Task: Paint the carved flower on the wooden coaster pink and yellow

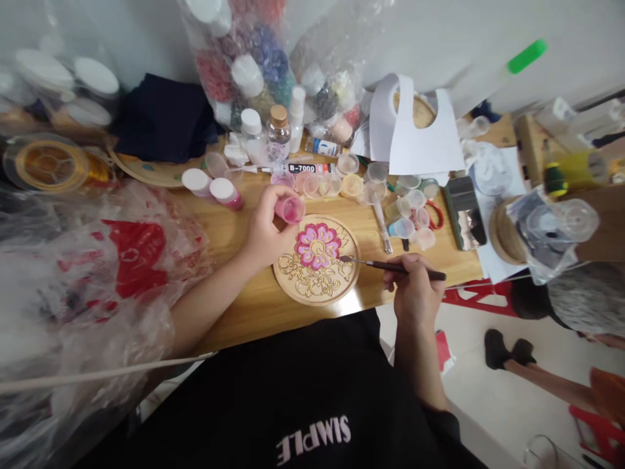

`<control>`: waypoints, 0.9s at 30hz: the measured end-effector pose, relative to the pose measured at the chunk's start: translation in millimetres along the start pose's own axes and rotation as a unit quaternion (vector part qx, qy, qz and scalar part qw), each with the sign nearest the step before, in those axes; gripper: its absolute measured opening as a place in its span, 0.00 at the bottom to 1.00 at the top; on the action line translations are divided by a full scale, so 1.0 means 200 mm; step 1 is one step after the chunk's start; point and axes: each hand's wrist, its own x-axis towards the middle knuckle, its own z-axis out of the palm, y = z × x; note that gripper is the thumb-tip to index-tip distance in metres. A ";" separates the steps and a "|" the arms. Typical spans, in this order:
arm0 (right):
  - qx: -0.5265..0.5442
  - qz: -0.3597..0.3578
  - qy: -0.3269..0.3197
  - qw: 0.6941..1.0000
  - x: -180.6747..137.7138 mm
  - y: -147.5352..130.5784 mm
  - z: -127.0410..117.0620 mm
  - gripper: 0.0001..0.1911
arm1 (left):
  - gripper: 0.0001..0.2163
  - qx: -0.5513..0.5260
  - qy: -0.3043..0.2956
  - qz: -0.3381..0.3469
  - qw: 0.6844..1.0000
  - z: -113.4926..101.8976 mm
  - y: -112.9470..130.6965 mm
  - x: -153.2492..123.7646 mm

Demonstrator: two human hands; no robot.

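A round wooden plaque lies on the table, with gold wire outlines and a pink and dark red flower on its upper part. My left hand is closed around a small clear cup with pink contents, tilted at the plaque's upper left edge. Between the fingers of my right hand is a dark-handled palette knife. Its small metal blade points left, over the plaque just right of the flower; I cannot tell whether it touches the surface.
Several small cups, bottles and a B-7000 glue tube stand along the back. A phone and tweezers lie to the right. Crumpled plastic bags cover the left side. Another person's legs show at lower right.
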 end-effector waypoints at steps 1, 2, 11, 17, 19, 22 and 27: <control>-0.002 -0.001 0.000 1.000 0.00 0.00 0.00 0.09 | 0.19 0.001 -0.001 0.000 1.000 0.00 0.00 0.00; -0.004 -0.002 -0.002 1.000 0.00 0.00 0.00 0.09 | 0.19 0.002 -0.001 0.000 1.000 0.00 0.00 0.00; -0.025 -0.028 -0.024 0.999 0.01 -0.01 0.01 0.11 | 0.20 0.005 0.004 -0.007 1.000 0.01 -0.01 -0.01; -0.027 -0.032 -0.028 0.999 0.00 -0.02 0.00 0.12 | 0.20 0.001 0.004 -0.005 1.000 0.00 -0.01 -0.01; -0.029 -0.031 -0.027 0.999 -0.01 -0.02 0.00 0.12 | 0.19 0.004 0.004 -0.004 1.000 0.00 0.00 -0.01; -0.027 -0.033 -0.022 0.999 -0.01 -0.01 0.00 0.12 | 0.19 0.005 -0.001 -0.009 1.000 0.00 0.00 -0.01; -0.023 -0.037 -0.016 0.999 -0.01 -0.01 0.00 0.11 | 0.19 0.002 -0.002 -0.012 1.000 0.00 0.00 -0.01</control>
